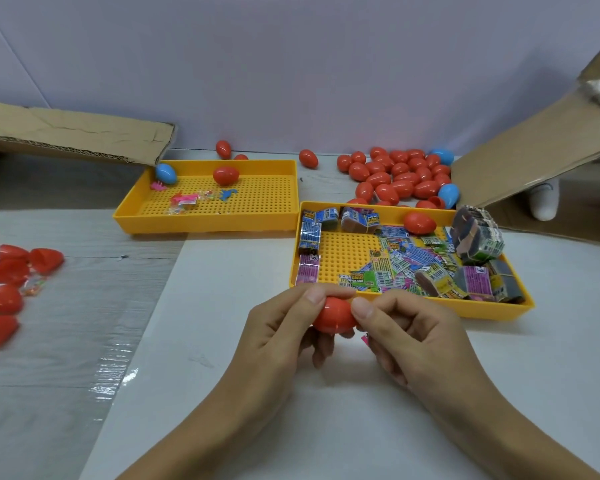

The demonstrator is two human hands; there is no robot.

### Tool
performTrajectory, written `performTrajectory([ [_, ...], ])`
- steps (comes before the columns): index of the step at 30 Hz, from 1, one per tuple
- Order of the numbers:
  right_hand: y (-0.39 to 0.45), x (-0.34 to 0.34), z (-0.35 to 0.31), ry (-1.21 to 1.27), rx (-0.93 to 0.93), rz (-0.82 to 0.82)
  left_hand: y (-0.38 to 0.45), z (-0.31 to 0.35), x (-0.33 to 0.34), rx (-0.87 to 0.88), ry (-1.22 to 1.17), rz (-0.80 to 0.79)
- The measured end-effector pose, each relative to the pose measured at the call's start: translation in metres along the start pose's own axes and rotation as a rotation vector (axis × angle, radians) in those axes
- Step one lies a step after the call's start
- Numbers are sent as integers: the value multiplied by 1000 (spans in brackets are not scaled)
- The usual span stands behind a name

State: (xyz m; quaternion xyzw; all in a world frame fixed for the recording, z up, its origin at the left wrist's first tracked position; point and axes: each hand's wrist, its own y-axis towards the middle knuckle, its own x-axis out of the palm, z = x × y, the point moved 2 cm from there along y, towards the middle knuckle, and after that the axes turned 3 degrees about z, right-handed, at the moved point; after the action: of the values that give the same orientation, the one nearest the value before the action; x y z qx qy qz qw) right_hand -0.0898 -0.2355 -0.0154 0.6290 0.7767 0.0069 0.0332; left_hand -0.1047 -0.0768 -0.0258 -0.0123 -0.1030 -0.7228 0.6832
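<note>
Left hand: fingers curled round the red egg.
Right hand: pinching the same egg's other end.
Egg: above the desk, just before the yellow tray.

I see only a bare left hand and a bare right hand, each with a bare forearm; the fingernails are short and plain.

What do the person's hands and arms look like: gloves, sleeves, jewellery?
Left hand and right hand are bare: no gloves, rings, watch or bracelets visible. The nails that show are short and unpainted. Forearms are uncovered down to the bottom edge, with no sleeve in view. No tape or markings.
</note>
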Motion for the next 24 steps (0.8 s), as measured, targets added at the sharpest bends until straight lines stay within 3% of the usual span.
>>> performTrajectory([
  [10, 8, -23, -14, 8, 23, 84, 1, 0, -1, -31, -103, 40],
  [12, 10, -30, -16, -167, 31, 23, 1, -1, -1, -71, -113, 42],
  [18, 3, -52, -20, -1004, 16, -305, 2, -3, -1, -111, -118, 62],
  [20, 3, -54, -21, -1053, 64, -348, 2, -3, -1, -115, -116, 63],
  [24, 8, -53, -21, -960, 39, -281, 4, -1, -1, -96, -156, 99],
])
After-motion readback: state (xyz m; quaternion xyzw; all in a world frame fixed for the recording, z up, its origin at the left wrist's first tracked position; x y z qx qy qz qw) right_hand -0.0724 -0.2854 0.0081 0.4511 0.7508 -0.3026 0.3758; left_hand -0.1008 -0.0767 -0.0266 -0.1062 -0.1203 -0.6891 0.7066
